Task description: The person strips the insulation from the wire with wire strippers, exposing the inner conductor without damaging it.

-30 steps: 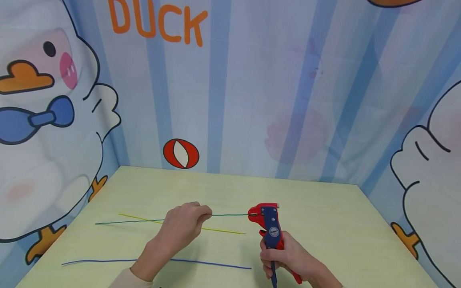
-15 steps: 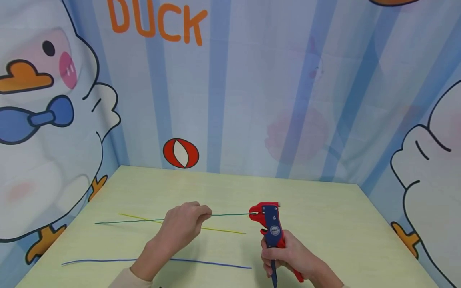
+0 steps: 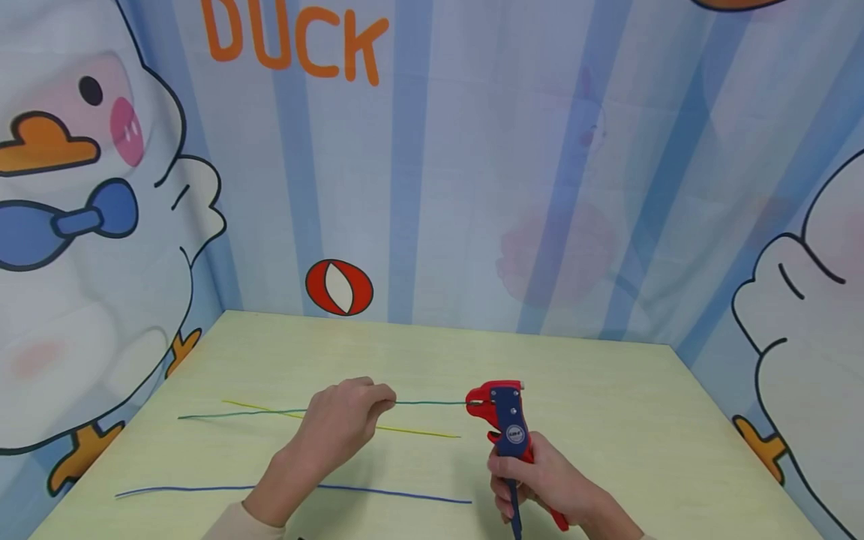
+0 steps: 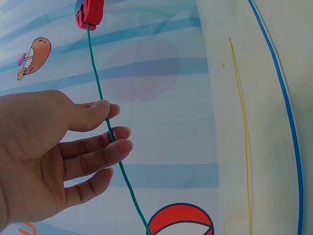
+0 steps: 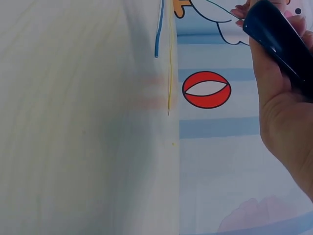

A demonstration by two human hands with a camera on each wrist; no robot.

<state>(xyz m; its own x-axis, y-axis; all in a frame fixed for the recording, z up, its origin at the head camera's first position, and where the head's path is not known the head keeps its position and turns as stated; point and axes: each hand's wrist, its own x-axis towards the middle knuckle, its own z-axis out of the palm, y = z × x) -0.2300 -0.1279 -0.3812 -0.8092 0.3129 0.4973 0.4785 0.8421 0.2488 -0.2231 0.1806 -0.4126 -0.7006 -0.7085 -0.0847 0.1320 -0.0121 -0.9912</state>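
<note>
My left hand (image 3: 344, 420) pinches a green wire (image 3: 432, 403) between thumb and index finger, above the table; the left wrist view shows its other fingers loosely bent along the wire. To the left, the wire's long tail stretches out. Its right end enters the mouth of a red and blue wire stripper (image 3: 511, 420), where the tip is hidden. My right hand (image 3: 547, 480) grips the stripper's handles, holding the tool roughly upright. In the right wrist view, the dark blue handle (image 5: 279, 44) covers part of that hand.
A yellow wire (image 3: 418, 432) lies behind the left hand, and a blue wire (image 3: 398, 493) nearer the front, passing under the left forearm. One tiny yellow scrap (image 4: 224, 64) sits near the yellow wire's end. A printed curtain (image 3: 459, 187) surrounds the pale table (image 3: 607, 420).
The stripper rose very slightly, then dropped back by about the same amount. My left hand and the green wire have hardly moved, and the other wires lie as before.
</note>
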